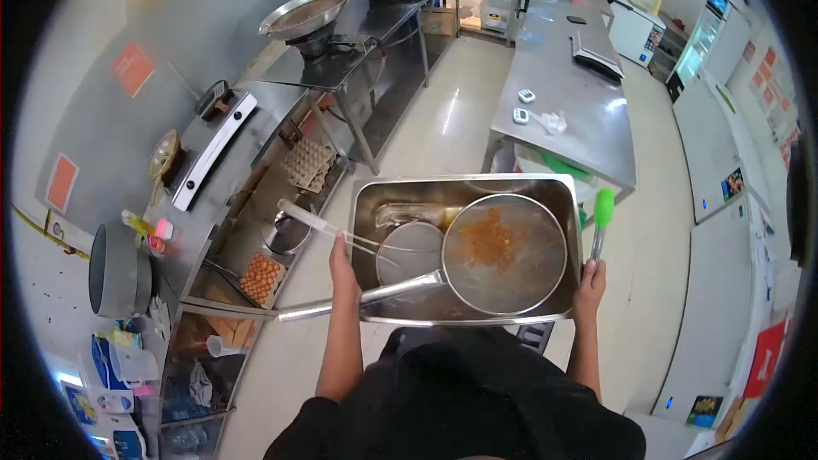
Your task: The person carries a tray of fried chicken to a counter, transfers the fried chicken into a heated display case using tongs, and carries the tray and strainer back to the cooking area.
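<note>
A deep steel tray (467, 321) is held level in front of the body. My left hand (344, 271) grips its left side, with a white-handled whisk (311, 220) resting at the fingers. On the right, my right hand (590, 288) holds the tray's edge, and a green-tipped utensil (603, 209) stands up from it. Inside the tray lies a large round strainer (504, 281) with brown residue on its mesh; its long handle (400, 289) sticks out past my left forearm. A smaller round item (409, 253) sits beside it.
A steel table (567, 77) with timers (521, 116) and a scale (596, 55) stands ahead right. Along the left run a counter with a gas stove (213, 153), a shelf with eggs (261, 278), and large woks (305, 17). White fridges (720, 281) line the right.
</note>
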Motion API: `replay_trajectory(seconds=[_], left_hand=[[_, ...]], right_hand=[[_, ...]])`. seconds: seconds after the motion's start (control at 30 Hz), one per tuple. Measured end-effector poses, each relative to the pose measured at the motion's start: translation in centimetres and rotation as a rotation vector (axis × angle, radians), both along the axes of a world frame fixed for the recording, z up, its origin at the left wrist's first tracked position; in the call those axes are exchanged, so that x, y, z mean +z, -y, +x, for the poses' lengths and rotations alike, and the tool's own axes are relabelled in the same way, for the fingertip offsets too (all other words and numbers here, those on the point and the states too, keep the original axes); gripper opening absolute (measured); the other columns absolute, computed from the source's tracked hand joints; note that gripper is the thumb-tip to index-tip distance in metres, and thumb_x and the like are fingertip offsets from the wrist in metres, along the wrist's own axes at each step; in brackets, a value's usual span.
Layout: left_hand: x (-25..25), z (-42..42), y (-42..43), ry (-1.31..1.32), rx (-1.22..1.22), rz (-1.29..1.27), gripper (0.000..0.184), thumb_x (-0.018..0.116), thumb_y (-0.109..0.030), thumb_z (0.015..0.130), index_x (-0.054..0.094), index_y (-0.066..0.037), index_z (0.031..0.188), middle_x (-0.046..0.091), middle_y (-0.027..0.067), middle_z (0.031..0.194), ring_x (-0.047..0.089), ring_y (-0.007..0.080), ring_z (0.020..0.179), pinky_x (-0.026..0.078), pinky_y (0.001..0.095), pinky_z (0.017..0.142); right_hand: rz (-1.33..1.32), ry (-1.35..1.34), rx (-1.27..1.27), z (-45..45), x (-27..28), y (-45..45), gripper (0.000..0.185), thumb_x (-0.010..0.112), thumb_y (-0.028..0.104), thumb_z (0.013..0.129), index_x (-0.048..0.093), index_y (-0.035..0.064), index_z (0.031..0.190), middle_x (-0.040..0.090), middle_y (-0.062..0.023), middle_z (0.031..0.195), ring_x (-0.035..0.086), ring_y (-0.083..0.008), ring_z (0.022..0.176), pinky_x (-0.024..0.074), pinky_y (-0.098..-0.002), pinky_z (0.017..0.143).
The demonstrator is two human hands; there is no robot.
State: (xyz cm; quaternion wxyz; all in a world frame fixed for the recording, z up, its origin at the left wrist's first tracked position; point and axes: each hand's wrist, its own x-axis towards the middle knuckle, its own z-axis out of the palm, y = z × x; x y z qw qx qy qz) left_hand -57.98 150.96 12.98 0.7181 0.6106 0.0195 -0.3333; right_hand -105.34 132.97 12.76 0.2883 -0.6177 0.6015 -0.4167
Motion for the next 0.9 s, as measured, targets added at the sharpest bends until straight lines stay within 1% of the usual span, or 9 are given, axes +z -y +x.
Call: replay_trajectory(seconds=[0.17,0.2,0.27,0.5,0.53,0.67,0.77,0.8,0.9], left_hand=[[2.7,8.2,16.0,0.02,-0.122,-0.013,0.076,0.055,-0.052,0.102,0.046,0.009,0.145,0.048,0.0193,0.151,0.041,0.0266,0.141,0.026,0.038,0.12],[-1.8,11.8,18.8,0.002,-0.108,-0.041,0.07,0.055,-0.053,0.102,0.054,0.007,0.138,0.055,0.0178,0.141,0.047,0.0255,0.133,0.03,0.0383,0.115],[-2.4,15.8,24.3,0.069,-0.117,-0.029,0.067,0.055,-0.054,0.102,0.057,0.006,0.133,0.057,0.0164,0.136,0.049,0.0243,0.128,0.032,0.0378,0.112],[1.6,26.0,47.0,0.201,-0.184,-0.079,0.062,0.054,-0.055,0.102,0.062,0.004,0.119,0.061,0.012,0.117,0.051,0.0218,0.114,0.035,0.0355,0.106],[1.3,27.8,50.7,0.217,-0.183,-0.063,0.056,0.054,-0.055,0.102,0.063,0.0,0.098,0.06,0.0111,0.107,0.05,0.0206,0.105,0.038,0.0378,0.096],[-0.5,33.8,64.5,0.478,-0.22,0.067,0.06,0.051,-0.053,0.104,0.05,-0.005,0.069,0.05,0.0061,0.075,0.045,0.0207,0.076,0.035,0.0424,0.071],[3.5,36.3,74.0,0.336,-0.343,0.006,0.061,0.051,-0.054,0.104,0.051,-0.002,0.072,0.048,0.0061,0.074,0.043,0.0203,0.075,0.036,0.0408,0.072],[5.6,36.6,76.3,0.271,-0.384,-0.041,0.061,0.051,-0.054,0.104,0.051,-0.001,0.074,0.049,0.0068,0.077,0.043,0.0199,0.077,0.037,0.0402,0.073],[1.6,40.3,84.7,0.38,-0.373,0.062,0.061,0.051,-0.055,0.103,0.055,0.0,0.078,0.053,0.0088,0.084,0.046,0.0202,0.083,0.038,0.0389,0.078]], right_hand=[[-0.015,-0.067,-0.098,6.9,-1.4,13.4,0.036,0.042,0.031,0.11,0.054,-0.003,0.109,0.058,-0.0193,0.091,0.054,-0.0277,0.084,0.0453,-0.041,0.08],[-0.042,-0.034,-0.097,9.0,-1.0,16.4,0.036,0.042,0.033,0.111,0.053,-0.0018,0.105,0.055,-0.0157,0.088,0.051,-0.0252,0.082,0.0443,-0.0397,0.077],[-0.084,0.02,-0.091,13.1,0.8,21.2,0.038,0.043,0.035,0.111,0.051,0.0008,0.096,0.051,-0.0085,0.082,0.047,-0.0203,0.077,0.0424,-0.0371,0.072],[-0.076,-0.046,-0.16,23.1,-0.6,39.7,0.04,0.04,0.035,0.111,0.051,-0.0033,0.105,0.053,-0.0171,0.092,0.05,-0.0293,0.087,0.0428,-0.042,0.082],[-0.128,-0.088,-0.195,24.4,-1.3,42.3,0.043,0.041,0.037,0.111,0.053,-0.0018,0.099,0.056,-0.012,0.087,0.051,-0.0229,0.081,0.0437,-0.0381,0.075],[-0.174,-0.117,-0.315,30.4,-0.5,50.7,0.042,0.04,0.035,0.111,0.053,-0.0025,0.098,0.055,-0.013,0.086,0.051,-0.0248,0.08,0.0434,-0.0391,0.076],[-0.153,-0.155,-0.397,32.4,-2.0,58.2,0.04,0.039,0.035,0.111,0.052,-0.0034,0.109,0.054,-0.0193,0.096,0.051,-0.0341,0.091,0.0425,-0.0427,0.087],[-0.096,-0.119,-0.388,33.2,-1.3,60.1,0.041,0.039,0.036,0.111,0.052,-0.0033,0.111,0.056,-0.0202,0.097,0.052,-0.0339,0.092,0.0429,-0.0423,0.088],[-0.181,-0.122,-0.433,37.7,1.8,66.4,0.042,0.041,0.037,0.111,0.054,-0.0018,0.1,0.056,-0.013,0.084,0.052,-0.0246,0.079,0.0439,-0.0395,0.074]])
